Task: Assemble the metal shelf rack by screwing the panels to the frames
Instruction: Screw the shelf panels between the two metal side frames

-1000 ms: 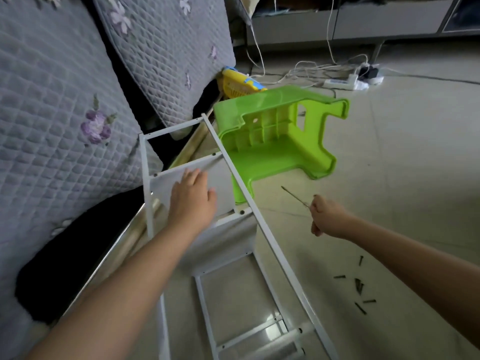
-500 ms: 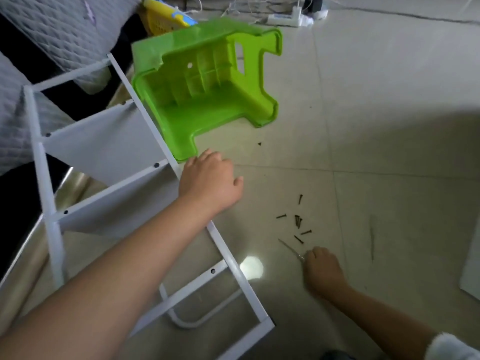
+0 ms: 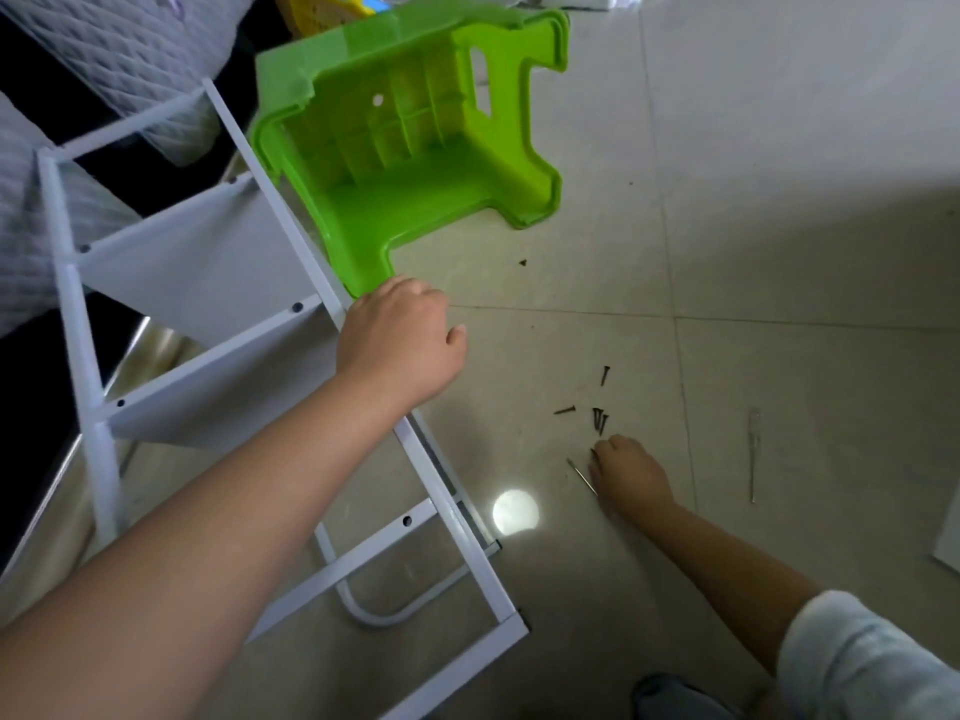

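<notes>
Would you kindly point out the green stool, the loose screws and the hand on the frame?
green stool [image 3: 415, 163], head view, on its ribbed underside.
loose screws [image 3: 599, 419], head view, on the small cluster on the floor.
left hand [image 3: 397, 345], head view, on its back.

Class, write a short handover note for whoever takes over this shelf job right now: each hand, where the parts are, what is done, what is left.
Left hand grips the white frame rail, steadying the rack.
Right hand is down on the floor at the loose screws, holding a thin screwdriver.
Two panels already sit in the frame, which leans by the green stool.
Left: pick a screw and fill the open holes on the lower crossbar.
</notes>
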### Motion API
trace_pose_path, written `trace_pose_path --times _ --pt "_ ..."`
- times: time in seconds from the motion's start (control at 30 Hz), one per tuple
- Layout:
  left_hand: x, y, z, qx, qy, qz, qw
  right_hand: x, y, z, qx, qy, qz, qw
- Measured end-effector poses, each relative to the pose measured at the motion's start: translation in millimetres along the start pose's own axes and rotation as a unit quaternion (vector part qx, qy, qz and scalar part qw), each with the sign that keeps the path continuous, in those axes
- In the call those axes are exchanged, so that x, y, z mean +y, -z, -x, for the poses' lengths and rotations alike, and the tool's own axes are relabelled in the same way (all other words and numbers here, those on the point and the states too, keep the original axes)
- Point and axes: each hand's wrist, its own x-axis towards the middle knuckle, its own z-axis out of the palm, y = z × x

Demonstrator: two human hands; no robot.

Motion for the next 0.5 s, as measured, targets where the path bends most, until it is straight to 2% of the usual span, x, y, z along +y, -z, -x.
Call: trace_pose_path --times 0.2,0.3,0.4,0.5 --pt "1 0 -2 -0.001 0.003 0.008 1.0 -5 -2 0 -0.027 -0.045 0.013 0.999" --pt "0 -1 -2 0.02 0.0 0.038 0.999 -19 19 -1 -0.046 -0.083 -0.083 0.992" --pt "-2 1 3 0.071 -0.005 0.137 0.988 -47 61 -10 -0.01 -0.036 -0.152 0.988" --pt "-22 12 15 0.157 -0.004 0.19 0.969 -87 117 -12 0.045 0.06 -0.2 0.977"
